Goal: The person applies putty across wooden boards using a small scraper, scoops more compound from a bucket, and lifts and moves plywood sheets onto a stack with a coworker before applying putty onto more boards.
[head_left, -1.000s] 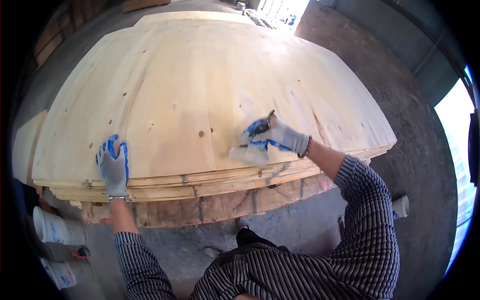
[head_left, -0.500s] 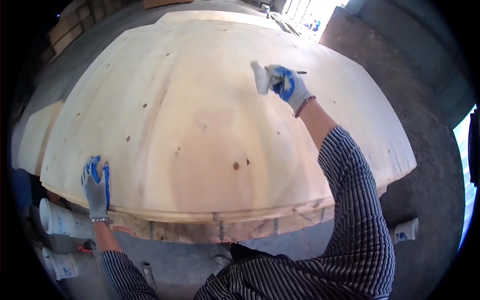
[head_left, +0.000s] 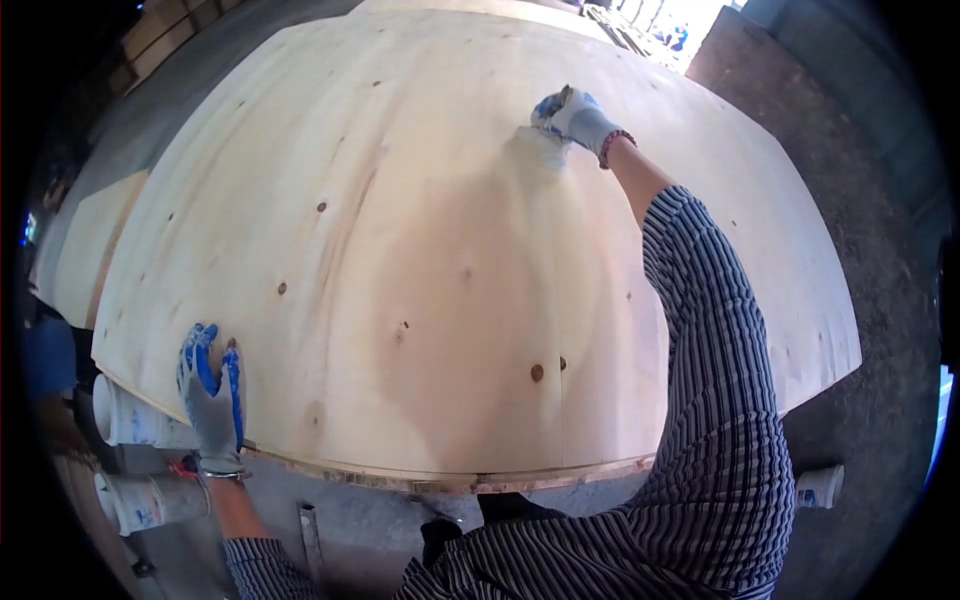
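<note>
Grey workshop floor (head_left: 370, 530) surrounds the plywood sheet (head_left: 300, 240), a broad pale surface spread in front of the person. A smaller wooden panel (head_left: 100, 235) sits just beyond the sheet's left edge. One striped sleeve (head_left: 715, 340) reaches up over the right part of the sheet from its near edge. White buckets are next in size: two, an upper one (head_left: 140, 420) and a lower one (head_left: 150, 505), stand off the sheet's near left corner, and another (head_left: 820, 487) is off its near right side.

Both hands wear gloves. On the sheet's near left edge, the left hand (head_left: 213, 400) rests with thumb and fingers spread, holding nothing that shows. Well apart from it, over the sheet's far half and right of its middle, the right hand (head_left: 578, 118) is closed around a pale flat tool (head_left: 545, 150).

The tool lies below the right hand and slightly toward the sheet's left side; its long axis appears to slant from the far left toward the near right of the sheet. Blur leaves unclear whether its edge touches the wood. The right hand is plainly the nearer, the left far from it across the sheet. Smallest are a reddish bracelet (head_left: 612, 148) at the right wrist and a dark knot (head_left: 537, 373) toward the sheet's near edge
</note>
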Demonstrator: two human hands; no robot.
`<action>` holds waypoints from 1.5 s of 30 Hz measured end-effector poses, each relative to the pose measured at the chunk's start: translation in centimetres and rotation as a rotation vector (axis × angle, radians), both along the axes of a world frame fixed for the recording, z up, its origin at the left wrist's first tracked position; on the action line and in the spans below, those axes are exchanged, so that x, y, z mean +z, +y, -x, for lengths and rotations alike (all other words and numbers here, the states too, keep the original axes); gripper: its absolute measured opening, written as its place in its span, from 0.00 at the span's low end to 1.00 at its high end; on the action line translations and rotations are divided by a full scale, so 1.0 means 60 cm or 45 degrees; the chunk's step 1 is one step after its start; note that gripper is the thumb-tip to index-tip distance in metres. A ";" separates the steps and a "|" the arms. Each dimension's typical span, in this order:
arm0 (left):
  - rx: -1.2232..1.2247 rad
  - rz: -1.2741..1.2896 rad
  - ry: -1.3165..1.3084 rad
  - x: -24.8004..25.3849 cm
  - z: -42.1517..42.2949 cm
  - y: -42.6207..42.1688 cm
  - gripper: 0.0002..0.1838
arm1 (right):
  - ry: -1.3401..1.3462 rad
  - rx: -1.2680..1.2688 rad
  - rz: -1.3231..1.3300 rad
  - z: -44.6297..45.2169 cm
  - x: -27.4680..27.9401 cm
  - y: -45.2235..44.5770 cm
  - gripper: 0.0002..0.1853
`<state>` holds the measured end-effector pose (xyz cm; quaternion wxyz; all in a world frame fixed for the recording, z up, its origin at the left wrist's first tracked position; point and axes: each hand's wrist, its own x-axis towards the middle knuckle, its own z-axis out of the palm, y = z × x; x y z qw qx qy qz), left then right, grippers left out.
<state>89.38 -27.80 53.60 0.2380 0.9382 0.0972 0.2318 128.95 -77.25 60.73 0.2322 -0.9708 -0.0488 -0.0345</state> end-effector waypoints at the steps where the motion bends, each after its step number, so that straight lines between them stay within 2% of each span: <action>1: 0.010 -0.012 -0.006 0.002 0.011 0.005 0.18 | 0.090 0.126 0.024 0.025 0.000 0.010 0.17; 3: -0.022 -0.002 -0.030 -0.006 0.011 0.009 0.18 | 0.227 0.214 -0.164 0.107 0.014 0.003 0.13; 5: -0.037 -0.144 -0.048 -0.013 0.012 0.017 0.18 | 0.261 0.237 -0.193 0.175 -0.005 -0.009 0.11; 8: -0.050 -0.206 -0.119 -0.028 0.002 0.023 0.18 | 0.389 0.282 -0.271 0.342 0.045 0.017 0.11; 11: -0.008 -0.155 -0.097 -0.034 -0.019 0.017 0.16 | 0.191 0.470 -0.106 0.456 0.056 0.019 0.11; 15: -0.023 -0.131 -0.087 -0.036 -0.025 0.014 0.15 | 0.086 0.552 -0.019 0.610 0.055 0.027 0.12; 18: -0.038 -0.079 -0.139 -0.022 -0.006 0.019 0.14 | -0.129 0.673 0.124 0.693 0.046 0.053 0.11; 21: -0.051 0.054 -0.235 -0.018 -0.010 0.007 0.13 | -0.070 0.664 0.039 0.739 0.064 0.078 0.11; 23: -0.174 0.592 -0.255 -0.021 -0.018 -0.003 0.11 | -0.135 0.673 0.038 0.747 0.057 0.091 0.13; 24: -0.248 0.854 -0.244 -0.023 -0.023 -0.004 0.11 | -0.110 0.509 -0.228 0.749 0.058 0.106 0.13; 27: -0.343 1.021 -0.292 -0.008 -0.011 0.019 0.11 | -0.009 0.164 -0.934 0.708 0.068 0.164 0.12; 29: -0.320 1.092 -0.330 0.000 -0.014 0.074 0.11 | 0.001 0.229 -1.328 0.632 0.075 0.204 0.14; 31: -0.230 0.664 -0.445 0.002 -0.024 0.167 0.11 | -0.025 0.254 -1.421 0.545 0.082 0.251 0.14; 32: -0.155 0.631 -0.391 0.002 -0.029 0.212 0.12 | -0.046 0.271 -1.445 0.498 0.076 0.269 0.13; 33: -0.132 0.616 -0.393 -0.007 -0.032 0.256 0.12 | 0.008 0.228 -1.537 0.465 0.077 0.293 0.12; 35: 0.024 0.985 -0.263 -0.031 -0.022 0.331 0.13 | 0.127 0.146 -1.800 0.402 0.083 0.339 0.10; 36: 0.035 0.978 -0.260 -0.046 -0.013 0.359 0.13 | 0.139 0.150 -1.806 0.352 0.065 0.339 0.10; 38: 0.152 0.004 -0.109 -0.080 0.008 0.399 0.14 | 0.705 0.378 -2.067 0.232 -0.013 0.336 0.07; 39: 0.169 0.011 -0.098 -0.089 0.014 0.404 0.14 | 0.727 0.380 -2.057 0.195 -0.042 0.354 0.07; 41: 0.103 0.045 -0.287 -0.100 0.021 0.400 0.13 | 0.304 -0.219 -1.448 0.134 -0.092 0.402 0.07; 42: 0.121 -0.011 -0.319 -0.094 0.020 0.398 0.13 | 0.322 -0.211 -1.437 0.108 -0.105 0.413 0.07; 44: 0.107 -0.005 -0.335 -0.073 0.020 0.391 0.13 | 0.007 -0.212 -0.815 0.081 -0.119 0.415 0.11; 45: 0.084 0.002 -0.362 -0.067 0.022 0.388 0.13 | 0.065 0.008 -0.830 0.096 -0.094 0.419 0.15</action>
